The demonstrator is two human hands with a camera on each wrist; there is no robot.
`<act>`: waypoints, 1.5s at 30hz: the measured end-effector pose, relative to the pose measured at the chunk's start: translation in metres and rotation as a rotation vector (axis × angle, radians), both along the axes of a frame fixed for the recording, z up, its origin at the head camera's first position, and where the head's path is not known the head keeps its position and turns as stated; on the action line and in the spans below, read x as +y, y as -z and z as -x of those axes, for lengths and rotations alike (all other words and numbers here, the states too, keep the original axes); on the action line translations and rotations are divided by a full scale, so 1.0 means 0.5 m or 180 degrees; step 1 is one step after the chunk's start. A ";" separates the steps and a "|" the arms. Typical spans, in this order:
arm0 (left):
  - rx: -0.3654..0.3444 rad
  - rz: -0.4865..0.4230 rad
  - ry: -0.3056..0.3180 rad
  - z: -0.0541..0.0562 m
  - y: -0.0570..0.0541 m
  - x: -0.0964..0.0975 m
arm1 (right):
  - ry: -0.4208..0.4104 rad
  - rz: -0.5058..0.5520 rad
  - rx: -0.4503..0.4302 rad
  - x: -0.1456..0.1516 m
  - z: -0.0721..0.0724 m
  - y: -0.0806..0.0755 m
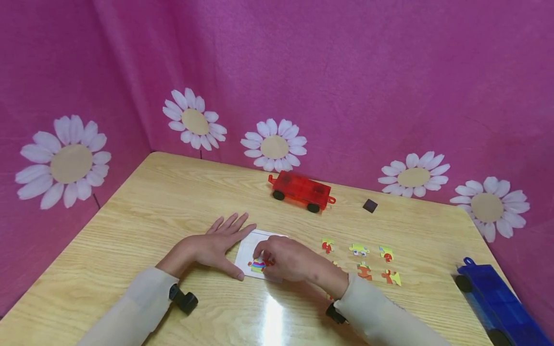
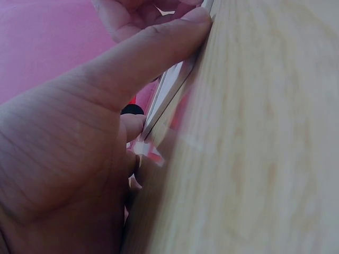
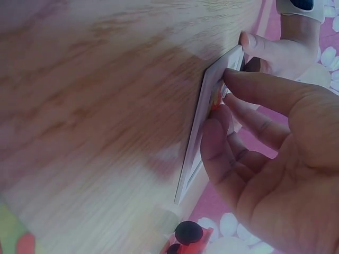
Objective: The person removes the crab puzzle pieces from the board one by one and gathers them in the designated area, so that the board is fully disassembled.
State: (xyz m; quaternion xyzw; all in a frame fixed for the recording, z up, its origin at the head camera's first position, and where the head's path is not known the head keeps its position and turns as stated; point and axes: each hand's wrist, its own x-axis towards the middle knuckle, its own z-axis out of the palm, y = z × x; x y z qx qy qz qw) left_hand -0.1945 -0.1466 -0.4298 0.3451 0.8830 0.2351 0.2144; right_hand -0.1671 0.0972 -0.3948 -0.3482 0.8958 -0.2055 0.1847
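Note:
A white puzzle board (image 1: 247, 246) lies flat on the table. My left hand (image 1: 216, 246) rests beside it with fingers spread, and its thumb and index finger frame the left edge. In the left wrist view that thumb (image 2: 175, 34) touches the board's side. Over the board, my right hand (image 1: 287, 258) has curled fingers and pinches a brightly striped puzzle piece (image 1: 258, 265) down at the surface. The right wrist view shows thumb and fingertips around an orange part of the piece (image 3: 217, 99); the fingers hide much of it.
Several loose yellow and red puzzle pieces (image 1: 359, 250) lie in rows to the right, some partly behind my right forearm. A red toy wagon (image 1: 300, 190) stands at the back, near a small dark square (image 1: 370, 205). A blue toy wagon (image 1: 497, 300) is at the right edge.

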 end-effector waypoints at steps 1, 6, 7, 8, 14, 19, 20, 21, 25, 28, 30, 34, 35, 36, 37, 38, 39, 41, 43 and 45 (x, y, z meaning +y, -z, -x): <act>0.0000 0.0000 0.0000 0.000 0.000 0.000 | 0.0000 -0.0005 -0.0002 0.000 -0.001 0.000; -0.0006 -0.0007 -0.0004 0.000 0.001 -0.001 | -0.0002 -0.0031 0.0006 0.000 -0.004 0.000; -0.0009 -0.0012 -0.0007 0.000 0.001 -0.001 | -0.0002 -0.0036 0.0014 -0.001 -0.004 0.000; -0.0010 -0.0017 -0.0010 0.000 0.002 0.000 | -0.0001 -0.0048 0.0013 -0.001 -0.004 0.000; 0.0020 -0.0038 -0.0003 0.000 0.004 -0.001 | -0.0009 -0.0049 0.0010 -0.002 -0.006 0.002; -0.0015 -0.0020 -0.0012 0.001 0.003 -0.001 | -0.0002 -0.0051 0.0027 -0.004 -0.004 0.003; -0.0024 -0.0015 -0.0016 0.001 0.003 -0.001 | 0.0010 -0.0070 0.0022 -0.005 -0.004 0.002; -0.0028 -0.0009 -0.0019 0.002 0.002 -0.001 | 0.0025 -0.0091 0.0020 -0.006 -0.004 0.002; -0.0011 0.0004 -0.0016 0.005 0.001 -0.002 | 0.0091 -0.0167 0.0017 -0.008 -0.001 -0.001; -0.0002 0.0009 -0.0013 0.005 -0.001 -0.001 | 0.0126 -0.0151 -0.0003 -0.009 0.000 -0.002; 0.0008 0.0011 -0.0008 0.005 -0.001 -0.001 | 0.0142 -0.0150 -0.0008 -0.009 0.000 -0.003; 0.0006 0.0008 -0.0012 0.005 -0.002 -0.001 | 0.0167 -0.0212 0.0063 -0.010 -0.001 -0.007; 0.0005 0.0010 -0.0014 0.005 -0.002 -0.001 | 0.0168 -0.0237 0.0095 -0.010 -0.001 -0.008; 0.0001 0.0007 -0.0014 0.005 -0.002 -0.001 | 0.0161 -0.0249 0.0128 -0.010 -0.002 -0.010; 0.0000 0.0004 -0.0014 0.005 -0.002 -0.001 | 0.0153 -0.0248 0.0156 -0.010 -0.002 -0.011; -0.0001 0.0000 -0.0016 0.004 -0.002 -0.001 | 0.0136 -0.0239 0.0180 -0.011 -0.002 -0.013; 0.0001 -0.0003 -0.0012 0.004 -0.002 0.000 | 0.0134 -0.0233 0.0182 -0.011 -0.002 -0.014; 0.0006 -0.0018 0.0000 0.004 0.000 -0.001 | 0.0159 -0.0231 0.0171 -0.011 -0.001 -0.015; 0.0016 -0.0030 0.0013 0.003 0.002 -0.001 | 0.0204 -0.0216 0.0156 -0.012 -0.001 -0.016; 0.0013 -0.0045 0.0024 0.003 0.003 -0.002 | 0.0253 -0.0219 0.0153 -0.012 0.000 -0.017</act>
